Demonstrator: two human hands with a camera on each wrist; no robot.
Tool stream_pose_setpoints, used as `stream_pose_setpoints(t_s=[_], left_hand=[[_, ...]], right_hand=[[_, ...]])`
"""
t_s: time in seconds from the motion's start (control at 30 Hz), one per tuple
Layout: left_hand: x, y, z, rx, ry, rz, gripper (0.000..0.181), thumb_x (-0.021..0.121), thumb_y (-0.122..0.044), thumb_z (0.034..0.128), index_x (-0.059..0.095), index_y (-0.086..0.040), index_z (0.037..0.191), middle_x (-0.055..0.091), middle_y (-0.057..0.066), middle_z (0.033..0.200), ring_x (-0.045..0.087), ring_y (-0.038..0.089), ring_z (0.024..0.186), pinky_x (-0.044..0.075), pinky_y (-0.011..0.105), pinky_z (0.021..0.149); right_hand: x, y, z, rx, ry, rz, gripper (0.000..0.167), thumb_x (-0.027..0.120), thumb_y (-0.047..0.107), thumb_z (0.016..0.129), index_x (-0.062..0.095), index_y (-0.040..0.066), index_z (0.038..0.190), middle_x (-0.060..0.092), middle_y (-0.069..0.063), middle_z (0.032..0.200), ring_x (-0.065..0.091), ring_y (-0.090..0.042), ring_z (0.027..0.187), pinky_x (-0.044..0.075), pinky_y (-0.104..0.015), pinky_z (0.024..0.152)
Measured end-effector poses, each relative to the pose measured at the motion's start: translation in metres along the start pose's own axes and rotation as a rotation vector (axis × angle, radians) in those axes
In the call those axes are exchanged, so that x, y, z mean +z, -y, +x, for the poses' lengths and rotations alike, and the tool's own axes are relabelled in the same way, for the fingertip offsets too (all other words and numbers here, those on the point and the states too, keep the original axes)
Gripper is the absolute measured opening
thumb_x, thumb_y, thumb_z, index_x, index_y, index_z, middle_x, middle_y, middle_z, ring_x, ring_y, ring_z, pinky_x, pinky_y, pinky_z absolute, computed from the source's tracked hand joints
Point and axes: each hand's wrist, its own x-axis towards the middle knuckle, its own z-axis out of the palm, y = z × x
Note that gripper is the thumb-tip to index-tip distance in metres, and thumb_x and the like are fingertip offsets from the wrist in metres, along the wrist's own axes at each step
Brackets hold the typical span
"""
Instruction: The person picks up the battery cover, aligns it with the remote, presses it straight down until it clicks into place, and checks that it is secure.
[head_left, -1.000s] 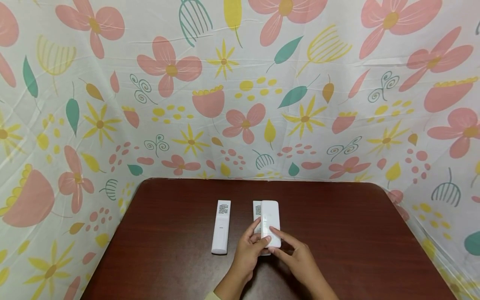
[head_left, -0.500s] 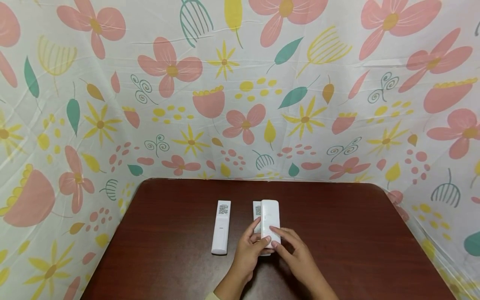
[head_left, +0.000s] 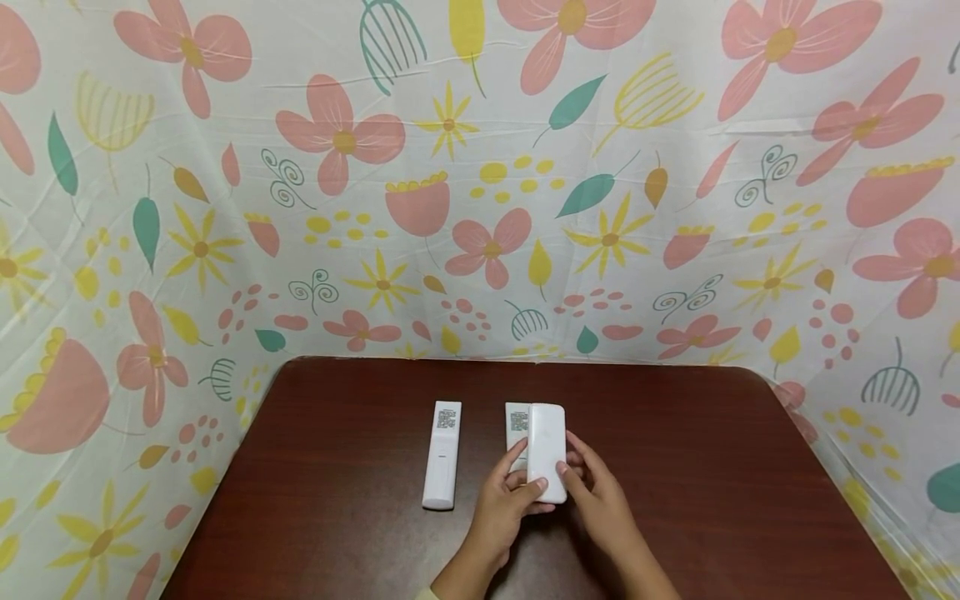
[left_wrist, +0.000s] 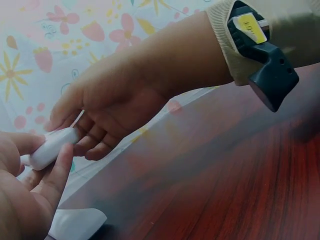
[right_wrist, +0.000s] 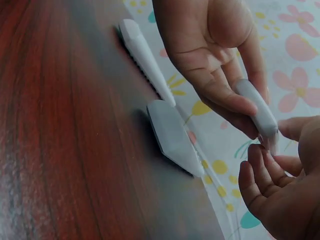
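Observation:
Above the table, a smooth white remote control (head_left: 547, 442) with rounded corners is held between both hands, its plain face up. My left hand (head_left: 502, 503) grips its lower left side, thumb on the face and fingers along the edge and beneath. At the right edge, my right hand (head_left: 604, 502) pinches it with the thumb in front and fingers behind. The right wrist view shows the held remote control (right_wrist: 259, 110) edge-on between the fingertips. Partly covered below it lies a second white remote control (head_left: 517, 418) with a printed code label.
Left of the hands, another white remote control (head_left: 442, 454) lies lengthwise with a code label at its far end. All of this is over a dark red-brown wooden table (head_left: 337, 467). A flower-patterned cloth (head_left: 487, 317) encloses its back and sides.
The held remote control has shifted slightly right and down, uncovering more of the one beneath. My right fingers have left its face and now sit at its right edge.

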Motion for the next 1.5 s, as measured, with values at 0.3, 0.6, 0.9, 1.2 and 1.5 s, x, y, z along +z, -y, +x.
stream_pose_setpoints(t_s=[0.3, 0.6, 0.9, 1.2, 1.5], left_hand=[[0.001, 0.004, -0.001, -0.020, 0.004, -0.008, 0.070, 0.068, -0.001, 0.0922, 0.041, -0.017, 0.155, 0.071, 0.017, 0.113, 0.072, 0.021, 0.094, 0.065, 0.033, 0.076], [0.004, 0.005, -0.001, -0.028, 0.023, 0.012, 0.068, 0.064, -0.004, 0.0947, 0.038, -0.018, 0.156, 0.069, 0.018, 0.117, 0.071, 0.023, 0.098, 0.064, 0.033, 0.079], [0.007, 0.007, -0.002, -0.046, 0.025, 0.036, 0.067, 0.058, -0.004, 0.0945, 0.039, -0.021, 0.156, 0.065, 0.016, 0.124, 0.070, 0.023, 0.102, 0.064, 0.033, 0.081], [0.009, 0.008, -0.007, -0.029, 0.015, 0.102, 0.059, 0.059, -0.004, 0.0938, 0.046, -0.011, 0.151, 0.061, 0.019, 0.134, 0.066, 0.018, 0.103, 0.063, 0.031, 0.082], [0.011, 0.010, -0.010, -0.024, 0.029, 0.102, 0.053, 0.059, -0.005, 0.0951, 0.049, -0.003, 0.147, 0.057, 0.020, 0.139, 0.061, 0.016, 0.105, 0.062, 0.025, 0.079]], right_hand=[[-0.002, 0.000, 0.004, 0.068, 0.014, 0.093, 0.051, 0.065, 0.024, 0.100, 0.048, 0.017, 0.148, 0.065, -0.016, 0.114, 0.060, -0.010, 0.078, 0.053, -0.028, 0.062], [-0.002, 0.002, 0.003, 0.094, -0.004, 0.154, 0.052, 0.066, 0.018, 0.099, 0.049, 0.011, 0.147, 0.062, -0.020, 0.118, 0.065, -0.008, 0.090, 0.056, -0.022, 0.076], [-0.005, 0.000, 0.003, 0.143, -0.031, 0.156, 0.049, 0.064, 0.018, 0.100, 0.050, 0.011, 0.147, 0.061, -0.020, 0.126, 0.065, -0.007, 0.095, 0.056, -0.020, 0.079], [-0.011, -0.003, 0.006, 0.162, -0.067, 0.133, 0.049, 0.063, 0.018, 0.101, 0.050, 0.011, 0.147, 0.060, -0.020, 0.126, 0.065, -0.006, 0.095, 0.056, -0.020, 0.078], [-0.017, -0.004, 0.008, 0.171, -0.079, 0.116, 0.050, 0.062, 0.019, 0.101, 0.049, 0.010, 0.148, 0.060, -0.019, 0.128, 0.063, -0.003, 0.096, 0.054, -0.018, 0.080]])
